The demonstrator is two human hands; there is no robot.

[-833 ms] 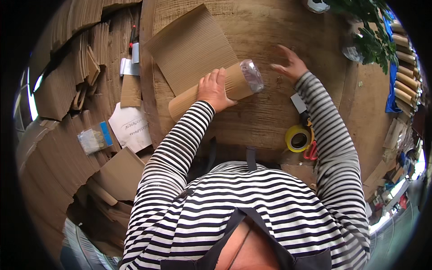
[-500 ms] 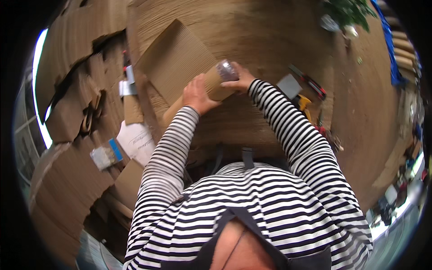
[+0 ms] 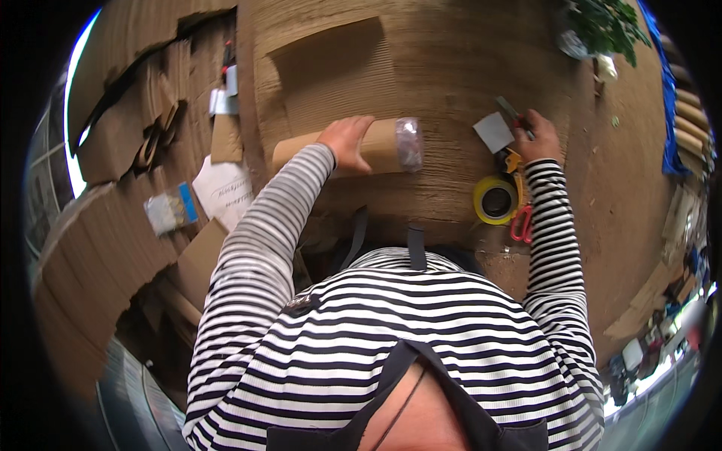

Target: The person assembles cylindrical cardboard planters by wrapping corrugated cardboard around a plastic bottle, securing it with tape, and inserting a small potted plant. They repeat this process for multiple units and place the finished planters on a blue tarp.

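Observation:
A cardboard roll (image 3: pixel 380 146) lies crosswise on the wooden table, with clear shiny plastic (image 3: pixel 409 144) showing at its right end. My left hand (image 3: pixel 347 143) grips it from above, thumb on the near side and fingers over the far side. Behind it a sheet of corrugated cardboard (image 3: pixel 331 68) spreads flat. Farther right, my right hand (image 3: pixel 540 137) is closed on a utility knife (image 3: pixel 527 129), mostly hidden by the fingers. Beside that hand lie a small white card (image 3: pixel 493 133), yellow tape (image 3: pixel 495 200) and red-handled scissors (image 3: pixel 520 224).
Stacked cardboard (image 3: pixel 98 248) fills the left side, with a marked white paper (image 3: pixel 223 192) and a small clear bag (image 3: pixel 165 210) on it. A green plant (image 3: pixel 609 26) stands at the back right. Past it hangs a blue sheet (image 3: pixel 668 98) beside several rolls.
My right hand has left the roll's end and moved right to the utility knife. The roll has turned from slanting to nearly level, my left hand still on it. Tape and scissors now show.

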